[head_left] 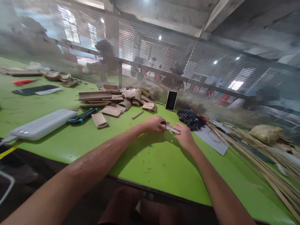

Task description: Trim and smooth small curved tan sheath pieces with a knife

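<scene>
Both my arms reach out over the green table [150, 162]. My left hand [153, 124] is closed in a fist around a small tan bamboo piece [163, 126]. My right hand [185, 135] is closed on a thin flat grey blade-like piece [172, 129] whose tip meets the tan piece between the two hands. Both hands hover just above the tabletop, close together.
A pile of tan bamboo pieces [117, 101] lies beyond the left hand, with teal-handled pliers [82, 116] and a grey case [43, 125] to the left. A phone [171, 100] leans on the mesh screen [164, 62]. Dark cloth [191, 118], grey sheet [212, 139], bamboo strips [257, 156] and a woven basket [266, 133] lie right.
</scene>
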Motion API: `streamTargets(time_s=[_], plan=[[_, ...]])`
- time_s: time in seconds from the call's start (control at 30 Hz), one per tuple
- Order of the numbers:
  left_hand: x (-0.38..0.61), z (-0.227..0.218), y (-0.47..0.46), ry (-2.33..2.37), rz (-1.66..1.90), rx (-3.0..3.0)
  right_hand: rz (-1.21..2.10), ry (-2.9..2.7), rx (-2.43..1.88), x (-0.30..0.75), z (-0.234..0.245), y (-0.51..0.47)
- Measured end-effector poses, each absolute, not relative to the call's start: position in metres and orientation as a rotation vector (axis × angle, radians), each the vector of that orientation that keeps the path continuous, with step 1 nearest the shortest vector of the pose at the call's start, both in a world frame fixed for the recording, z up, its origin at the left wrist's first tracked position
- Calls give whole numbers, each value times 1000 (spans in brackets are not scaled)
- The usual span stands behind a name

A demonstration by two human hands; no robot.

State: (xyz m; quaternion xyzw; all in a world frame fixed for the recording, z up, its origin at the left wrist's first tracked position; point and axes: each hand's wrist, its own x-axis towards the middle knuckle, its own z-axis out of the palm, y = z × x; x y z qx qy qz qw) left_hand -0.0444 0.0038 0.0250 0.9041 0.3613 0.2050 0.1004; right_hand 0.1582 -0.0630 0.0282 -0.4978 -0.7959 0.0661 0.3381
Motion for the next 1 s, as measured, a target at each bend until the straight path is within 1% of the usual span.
streamTargets(time_s=[0.13,0.33,0.73,0.87,0.93,1.0], plan=[[-44,25,3,1019,654,2655,134,-2012,-1244,159,24,-59],[-43,27,-3,1084,648,2674,319,-1846,-1313,157,19,-60],[-41,25,-1,1086,598,2708,528,-1894,-1363,155,32,-69],[-41,27,-4,1069,570,2719,412,-1908,-1415,153,29,-67],[-41,27,-4,1068,576,2737,340,-1923,-1390,153,27,-65],[-41,26,-3,1076,591,2737,339,-1931,-1329,153,24,-63]])
